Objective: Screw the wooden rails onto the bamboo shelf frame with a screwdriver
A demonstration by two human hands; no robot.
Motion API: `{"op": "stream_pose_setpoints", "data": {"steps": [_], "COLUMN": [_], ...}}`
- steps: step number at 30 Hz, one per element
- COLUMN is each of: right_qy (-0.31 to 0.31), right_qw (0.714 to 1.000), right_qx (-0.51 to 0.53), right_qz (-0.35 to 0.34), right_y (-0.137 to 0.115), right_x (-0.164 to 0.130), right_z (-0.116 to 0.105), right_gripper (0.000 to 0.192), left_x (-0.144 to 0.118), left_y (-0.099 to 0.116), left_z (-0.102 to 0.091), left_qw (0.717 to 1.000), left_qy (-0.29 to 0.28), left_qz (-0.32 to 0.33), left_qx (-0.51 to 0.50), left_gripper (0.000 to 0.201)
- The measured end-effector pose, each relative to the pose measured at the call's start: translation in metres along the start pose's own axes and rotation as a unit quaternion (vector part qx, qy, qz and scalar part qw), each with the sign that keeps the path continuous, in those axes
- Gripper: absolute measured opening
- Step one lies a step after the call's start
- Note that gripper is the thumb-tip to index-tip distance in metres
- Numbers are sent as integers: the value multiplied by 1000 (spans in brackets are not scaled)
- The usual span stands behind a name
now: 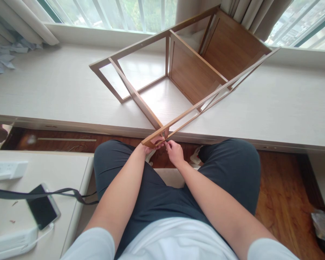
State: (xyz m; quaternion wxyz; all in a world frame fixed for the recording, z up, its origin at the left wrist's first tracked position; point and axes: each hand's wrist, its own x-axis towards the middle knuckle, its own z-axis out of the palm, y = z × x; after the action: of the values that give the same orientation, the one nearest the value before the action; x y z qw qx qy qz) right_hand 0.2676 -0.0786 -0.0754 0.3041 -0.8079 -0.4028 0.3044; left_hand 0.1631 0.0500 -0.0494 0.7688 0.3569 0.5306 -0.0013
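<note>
- A wooden shelf frame (189,68) lies tipped on its side on the wide pale window-ledge surface (287,108), with its near corner jutting past the front edge towards the seated person.
- Two brown panels close off the far part of the frame; the nearer part is open slats.
- The left hand (151,142) is closed around that near corner, fingers wrapped over the end of the slats.
- The right hand (174,151) is just beside it, fingertips pinched together at the same corner joint; whatever small thing it may be pinching is too small to make out.
- The two hands are almost touching, above the person's knees in dark trousers.
- On a lower white surface (56,169) at the left lie a smartphone (43,207), face up, a dark strap (43,194) across it, and a white power strip (11,243) at the near edge.
- Curtains (21,21) hang at the windows behind the ledge.
- Wooden flooring (281,195) shows at the right.
</note>
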Motion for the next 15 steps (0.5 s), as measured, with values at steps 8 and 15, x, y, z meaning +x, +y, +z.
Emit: {"op": "stream_pose_setpoints", "data": {"steps": [8, 15], "right_qy": [-21, -22], "right_qw": [999, 999], "right_qx": [17, 26], "right_qz": [22, 25], "right_y": [-3, -2], "right_x": [0, 0], "right_z": [1, 1], "right_gripper": [29, 28], "left_x": [1, 5], "left_y": [-1, -5], "left_z": [-1, -5], "left_qw": [1000, 1000], "left_qy": [4, -6], "left_qz": [-3, 3], "left_qx": [1, -6], "left_gripper": [12, 12]}}
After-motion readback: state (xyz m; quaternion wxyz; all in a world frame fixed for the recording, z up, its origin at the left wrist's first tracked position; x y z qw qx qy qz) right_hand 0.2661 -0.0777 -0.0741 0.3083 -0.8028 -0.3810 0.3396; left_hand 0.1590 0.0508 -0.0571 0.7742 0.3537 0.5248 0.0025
